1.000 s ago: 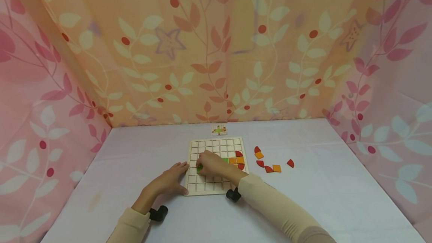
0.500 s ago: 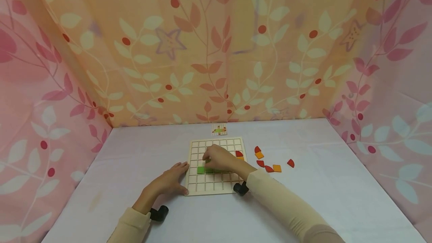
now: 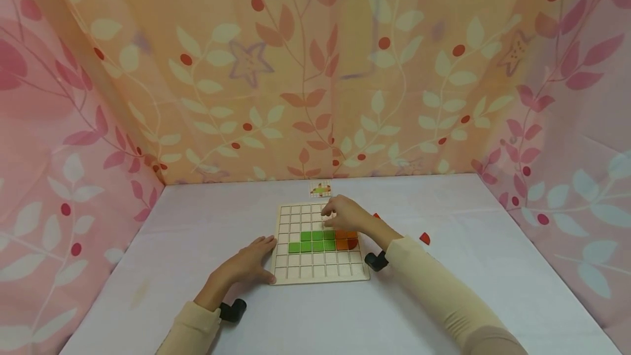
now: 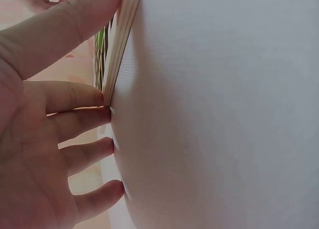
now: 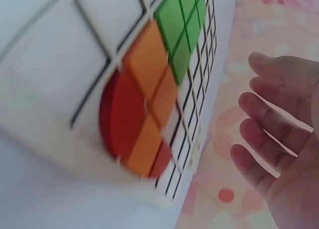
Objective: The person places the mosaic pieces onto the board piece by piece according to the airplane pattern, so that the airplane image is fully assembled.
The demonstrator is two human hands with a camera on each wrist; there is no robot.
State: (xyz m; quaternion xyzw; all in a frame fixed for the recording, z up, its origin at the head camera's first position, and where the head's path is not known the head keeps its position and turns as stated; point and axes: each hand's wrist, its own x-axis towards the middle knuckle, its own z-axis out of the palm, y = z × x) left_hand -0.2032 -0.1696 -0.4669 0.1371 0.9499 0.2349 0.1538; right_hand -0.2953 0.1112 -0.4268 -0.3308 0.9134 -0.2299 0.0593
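Green squares point(image 3: 317, 245) number seven on one board point(image 3: 306, 272)

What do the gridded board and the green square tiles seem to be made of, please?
Gridded board: probably matt plywood, from the pale layers along its edge. Green square tiles: smooth, evenly coloured, perhaps painted wood, though plastic is possible.

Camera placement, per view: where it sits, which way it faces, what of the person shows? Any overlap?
Head: worn on the head, facing forward and down at the board, table and curtain; left hand, right hand and sleeves show.
Left wrist: on that wrist, facing the board's edge and table; left hand shows large.
Right wrist: on that wrist, facing across the board; right hand shows at right.
Shared: head and right wrist both see green, orange and red tiles.
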